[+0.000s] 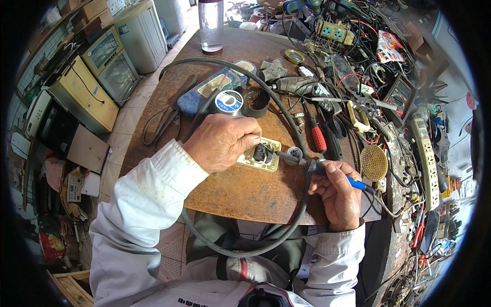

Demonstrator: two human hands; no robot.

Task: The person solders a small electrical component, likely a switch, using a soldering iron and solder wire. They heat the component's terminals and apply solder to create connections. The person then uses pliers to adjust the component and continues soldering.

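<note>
My right hand (337, 192) grips a soldering iron (353, 181) by its blue handle. The iron's metal shaft points left across the table, its tip at a cream plastic housing (268, 165) with dark parts inside. Above that housing my left hand (222, 140) is closed in a pinch; what lies between its fingertips is too small to make out. A thick black cable (302, 210) loops around the work and passes close to my right fingers. A small round tin (294, 153) sits just right of the housing. Behind my left hand stand a solder spool (228, 104) and a dark round cup (255, 100).
A blue case (194, 102) and dark scissors-like tools (166, 120) lie at the left. On the right are a red-handled screwdriver (317, 137), a round brush (374, 162), a power strip (425, 158) and piled cables. A clear bottle (211, 28) stands at the far edge.
</note>
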